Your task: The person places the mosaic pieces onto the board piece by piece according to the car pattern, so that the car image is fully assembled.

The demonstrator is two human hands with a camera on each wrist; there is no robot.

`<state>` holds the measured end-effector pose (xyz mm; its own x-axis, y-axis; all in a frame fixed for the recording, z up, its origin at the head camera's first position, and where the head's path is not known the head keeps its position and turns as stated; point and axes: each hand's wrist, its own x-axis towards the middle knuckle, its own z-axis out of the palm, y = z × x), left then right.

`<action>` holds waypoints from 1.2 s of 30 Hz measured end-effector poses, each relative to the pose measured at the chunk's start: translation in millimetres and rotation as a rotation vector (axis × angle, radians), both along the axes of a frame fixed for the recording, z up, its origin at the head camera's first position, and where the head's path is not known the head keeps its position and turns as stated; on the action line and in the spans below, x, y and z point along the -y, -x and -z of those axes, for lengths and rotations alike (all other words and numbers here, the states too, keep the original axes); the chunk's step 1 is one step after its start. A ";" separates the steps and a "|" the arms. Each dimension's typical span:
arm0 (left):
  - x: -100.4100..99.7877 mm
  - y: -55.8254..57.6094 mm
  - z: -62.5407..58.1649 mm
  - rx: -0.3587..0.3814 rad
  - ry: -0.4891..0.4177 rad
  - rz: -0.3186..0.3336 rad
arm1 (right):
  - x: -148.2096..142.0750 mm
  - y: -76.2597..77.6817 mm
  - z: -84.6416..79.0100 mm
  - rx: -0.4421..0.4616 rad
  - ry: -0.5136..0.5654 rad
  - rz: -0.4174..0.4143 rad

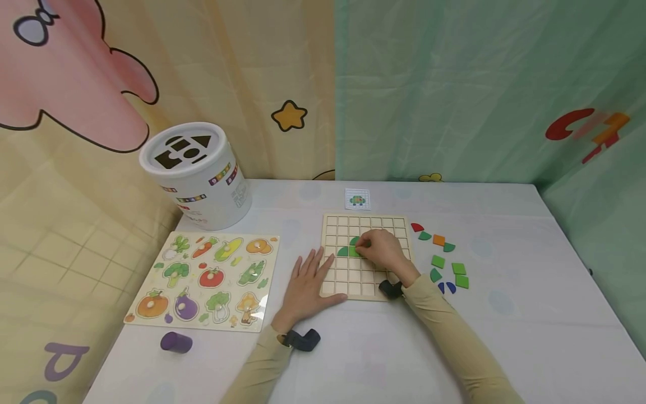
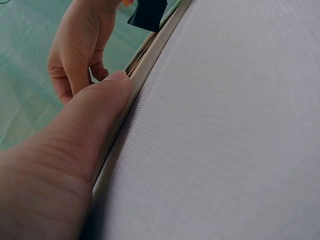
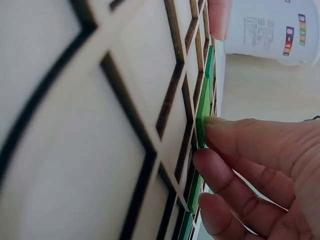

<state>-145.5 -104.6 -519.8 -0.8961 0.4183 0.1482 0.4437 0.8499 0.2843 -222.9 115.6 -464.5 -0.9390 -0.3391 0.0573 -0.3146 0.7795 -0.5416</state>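
Observation:
A wooden grid board (image 1: 348,289) lies on the table with a few green tiles on it. In the right wrist view, my right hand (image 1: 386,249) holds a light green square tile (image 3: 203,112) at the grid, thumb against it and fingers curled beside it. Dark green quarter-circle tiles (image 1: 343,252) lie next to that square. My left hand (image 1: 306,286) rests spread at the board's left edge, its thumb (image 2: 107,95) along the near edge. Behind the board lies a small picture card (image 1: 357,199) showing a coloured figure on a grid.
Loose tiles lie right of the board, among them a red one (image 1: 417,227), an orange square (image 1: 439,240), green squares (image 1: 461,281) and blue half-circles (image 1: 451,288). To the left are a vegetable puzzle board (image 1: 194,331), a white bucket (image 1: 202,191) and a purple cylinder (image 1: 176,342).

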 end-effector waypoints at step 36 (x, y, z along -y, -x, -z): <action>-1.0 -0.1 0.6 -0.003 -0.013 0.001 | -143.1 -23.4 -8.8 -0.133 0.114 0.278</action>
<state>-145.5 -103.6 -520.3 -0.8954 0.4169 0.1561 0.4451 0.8456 0.2946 -199.5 258.7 -455.6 -0.9765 -0.0554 0.2084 -0.1722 0.7822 -0.5987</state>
